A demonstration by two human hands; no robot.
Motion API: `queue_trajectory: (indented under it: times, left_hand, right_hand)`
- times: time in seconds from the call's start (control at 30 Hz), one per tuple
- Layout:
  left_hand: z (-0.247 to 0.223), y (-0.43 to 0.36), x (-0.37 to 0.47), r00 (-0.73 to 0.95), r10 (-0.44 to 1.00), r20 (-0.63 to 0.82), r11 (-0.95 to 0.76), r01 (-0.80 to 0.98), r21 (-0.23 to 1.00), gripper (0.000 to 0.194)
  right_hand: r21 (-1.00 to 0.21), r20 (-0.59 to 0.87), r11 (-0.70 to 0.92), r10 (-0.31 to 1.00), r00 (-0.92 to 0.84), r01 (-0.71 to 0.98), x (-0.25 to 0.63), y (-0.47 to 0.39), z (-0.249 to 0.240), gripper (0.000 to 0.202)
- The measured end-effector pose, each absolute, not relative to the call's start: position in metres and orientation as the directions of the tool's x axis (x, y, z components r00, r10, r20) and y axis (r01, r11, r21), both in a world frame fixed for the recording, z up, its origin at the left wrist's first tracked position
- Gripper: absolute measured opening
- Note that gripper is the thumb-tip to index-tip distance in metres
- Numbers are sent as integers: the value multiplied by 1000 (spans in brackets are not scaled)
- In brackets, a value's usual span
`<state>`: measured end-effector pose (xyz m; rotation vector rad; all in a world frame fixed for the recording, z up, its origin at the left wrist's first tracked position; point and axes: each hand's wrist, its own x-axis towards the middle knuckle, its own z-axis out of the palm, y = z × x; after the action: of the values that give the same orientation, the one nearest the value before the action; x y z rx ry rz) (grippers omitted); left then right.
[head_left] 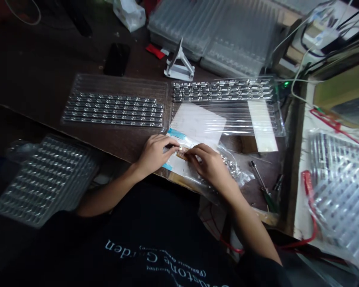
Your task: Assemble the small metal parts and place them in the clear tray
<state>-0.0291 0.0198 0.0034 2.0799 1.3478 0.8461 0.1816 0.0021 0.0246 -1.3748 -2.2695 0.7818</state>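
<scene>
Near the front edge of the table, my left hand [158, 153] and my right hand [208, 162] meet at a small brown piece [182, 153]. The left thumb and forefinger pinch its left end, and the right fingers close on its right end. Beneath lies a white sheet [194, 123] with blue tape [176, 133]. Beside my right hand is a clear bag [235, 169] of small metal parts. Behind my hands, a clear tray [115, 84] holds rows of dark strips, and another tray [236, 129] holds rows of metallic parts.
A screwdriver [259, 175] lies right of the bag. A white stand [179, 65], a dark phone [117, 59] and stacked clear trays [212, 28] are farther back. More filled trays [44, 179] sit at the lower left. A raised edge [293, 167] bounds the right side.
</scene>
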Motion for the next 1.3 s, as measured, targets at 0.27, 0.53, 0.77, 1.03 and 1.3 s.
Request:
queue_trajectory:
  times: [0.27, 0.53, 0.77, 1.03, 1.3]
  left_hand:
    - [3, 13, -34, 404, 900, 161, -412, 675, 612, 12]
    - [4, 15, -33, 375, 915, 147, -379, 675, 634, 9]
    - [7, 14, -14, 306, 919, 248, -390, 615, 685, 6]
    - [4, 14, 13, 400, 882, 248, -444, 528, 724, 6]
    - [0, 13, 10, 392, 893, 221, -420, 550, 721, 5]
  right_hand:
    - [-562, -1, 403, 873, -488, 722, 181, 1, 22, 26]
    - [-457, -39, 438, 860, -509, 774, 174, -2, 24, 29]
    - [-519, -41, 375, 887, -461, 768, 198, 0, 38, 23]
    - [-373, -216, 356, 864, -454, 857, 220, -4, 40, 9]
    - [-491, -204, 325, 859, -470, 808, 221, -3, 39, 9]
